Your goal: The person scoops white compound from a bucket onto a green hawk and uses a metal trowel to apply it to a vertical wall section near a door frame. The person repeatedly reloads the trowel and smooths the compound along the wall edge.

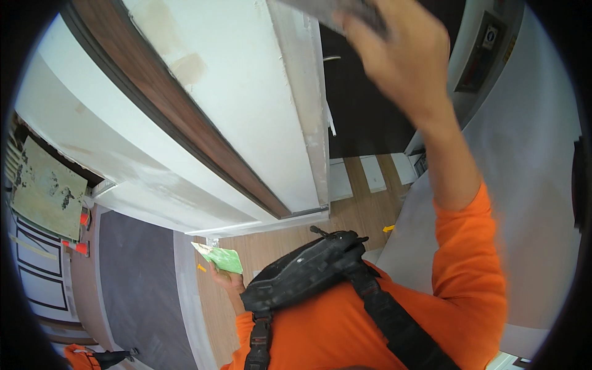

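Observation:
Raised at the upper right, my right hand (407, 61) is closed around a flat grey filling knife (317, 11), which is partly smeared by motion and cut off by the top edge. The knife is close to the upper part of a white wall (231, 74) with beige filler patches and a rough corner edge (290, 80). Low at the left, my left hand (229, 281) grips a green filler board (223, 258) with whitish paste on it. The board is held well below the wall's upper part, over the floor.
Brown wood trim (166, 105) runs down the wall. Beyond the corner stands a dark door (364, 105) with a handle. White sheets (372, 174) lie on the wood floor (283, 243). Orange cones (80, 246) and a person's orange sleeve (80, 356) are at far left. A black bag (302, 271) hangs on my chest.

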`<state>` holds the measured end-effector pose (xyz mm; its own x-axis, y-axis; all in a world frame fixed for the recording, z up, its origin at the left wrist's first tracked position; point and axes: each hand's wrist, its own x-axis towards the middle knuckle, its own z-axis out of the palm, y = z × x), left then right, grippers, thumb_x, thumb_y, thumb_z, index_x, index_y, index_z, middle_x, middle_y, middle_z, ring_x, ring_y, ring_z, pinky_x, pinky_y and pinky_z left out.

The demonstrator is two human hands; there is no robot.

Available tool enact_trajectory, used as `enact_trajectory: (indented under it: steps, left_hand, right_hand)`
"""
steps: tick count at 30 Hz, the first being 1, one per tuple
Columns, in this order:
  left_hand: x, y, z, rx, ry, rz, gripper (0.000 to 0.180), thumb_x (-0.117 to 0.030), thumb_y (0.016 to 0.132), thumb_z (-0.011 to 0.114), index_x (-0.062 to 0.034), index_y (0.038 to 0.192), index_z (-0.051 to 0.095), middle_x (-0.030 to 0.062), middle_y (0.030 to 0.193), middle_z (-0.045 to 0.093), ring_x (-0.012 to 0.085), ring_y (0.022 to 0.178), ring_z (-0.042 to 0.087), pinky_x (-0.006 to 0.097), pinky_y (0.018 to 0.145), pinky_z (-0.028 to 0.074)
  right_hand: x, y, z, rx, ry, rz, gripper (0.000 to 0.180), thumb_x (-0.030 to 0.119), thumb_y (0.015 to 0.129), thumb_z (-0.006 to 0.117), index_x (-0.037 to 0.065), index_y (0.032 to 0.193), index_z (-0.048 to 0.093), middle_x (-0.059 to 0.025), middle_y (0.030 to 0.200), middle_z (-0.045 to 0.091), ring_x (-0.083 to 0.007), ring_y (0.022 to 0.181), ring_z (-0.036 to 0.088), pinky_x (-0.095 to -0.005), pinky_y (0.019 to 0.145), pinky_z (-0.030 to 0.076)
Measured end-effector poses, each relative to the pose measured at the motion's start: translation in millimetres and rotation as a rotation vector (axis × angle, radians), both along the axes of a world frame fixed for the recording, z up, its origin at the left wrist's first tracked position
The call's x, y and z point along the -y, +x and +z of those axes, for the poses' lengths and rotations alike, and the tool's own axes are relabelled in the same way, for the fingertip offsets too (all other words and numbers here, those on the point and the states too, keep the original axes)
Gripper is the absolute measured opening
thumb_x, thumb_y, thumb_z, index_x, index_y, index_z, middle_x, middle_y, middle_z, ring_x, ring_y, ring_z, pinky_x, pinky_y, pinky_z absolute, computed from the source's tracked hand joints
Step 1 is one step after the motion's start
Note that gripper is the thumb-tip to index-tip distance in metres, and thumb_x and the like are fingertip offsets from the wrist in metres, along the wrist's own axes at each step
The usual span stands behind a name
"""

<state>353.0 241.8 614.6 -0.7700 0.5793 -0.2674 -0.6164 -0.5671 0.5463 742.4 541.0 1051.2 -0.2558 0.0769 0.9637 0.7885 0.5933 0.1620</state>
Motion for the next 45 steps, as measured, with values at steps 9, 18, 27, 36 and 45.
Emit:
enact_trajectory:
  steps: [9, 18, 27, 36, 45]
  left_hand:
    - [-4, -15, 0, 0.041, 0.053, -0.024, 0.054, -0.033, 0.100, 0.059, -0.0059, 0.145, 0.051, 0.0129, 0.140, 0.059, 0.0318, 0.123, 0.059, 0.052, 0.107, 0.048]
    - [-7, -31, -4, 0.055, 0.054, -0.085, 0.053, -0.032, 0.101, 0.059, -0.0070, 0.147, 0.050, 0.0121, 0.142, 0.059, 0.0321, 0.125, 0.059, 0.053, 0.107, 0.048]
    - [0, -53, -11, 0.060, 0.025, -0.103, 0.052, -0.031, 0.101, 0.059, -0.0076, 0.147, 0.051, 0.0120, 0.141, 0.059, 0.0327, 0.123, 0.059, 0.052, 0.106, 0.048]
    - [-8, -44, -2, 0.012, 0.123, -0.132, 0.053, -0.030, 0.098, 0.059, -0.0080, 0.146, 0.052, 0.0123, 0.139, 0.061, 0.0333, 0.124, 0.060, 0.053, 0.107, 0.048]
    - [-16, -19, 9, 0.049, 0.049, -0.077, 0.050, -0.032, 0.101, 0.056, -0.0072, 0.145, 0.053, 0.0130, 0.139, 0.061, 0.0323, 0.125, 0.060, 0.052, 0.107, 0.048]
  right_hand:
    - [-24, -53, -17, 0.152, 0.310, 0.123, 0.018, 0.011, 0.080, 0.065, 0.013, 0.098, 0.071, 0.0018, 0.088, 0.064, -0.0171, 0.076, 0.063, -0.0311, 0.058, 0.051]
    - [32, -38, -212, 0.271, -0.336, 0.060, 0.046, 0.008, 0.075, 0.068, 0.010, 0.120, 0.074, -0.0005, 0.103, 0.066, -0.0167, 0.079, 0.060, -0.0292, 0.063, 0.048]
    - [6, -7, -106, -0.156, -0.120, 0.108, 0.055, -0.002, 0.069, 0.073, 0.021, 0.118, 0.075, 0.0027, 0.099, 0.066, -0.0183, 0.079, 0.063, -0.0306, 0.062, 0.054]
    - [-19, 3, 35, -0.082, 0.318, 0.007, 0.032, 0.002, 0.074, 0.069, 0.018, 0.100, 0.080, 0.0009, 0.087, 0.063, -0.0196, 0.071, 0.057, -0.0306, 0.058, 0.048]
    - [-33, -16, -1, 0.170, 0.340, -0.131, 0.051, 0.004, 0.077, 0.072, 0.032, 0.120, 0.076, 0.0071, 0.101, 0.068, -0.0153, 0.078, 0.060, -0.0278, 0.061, 0.051]
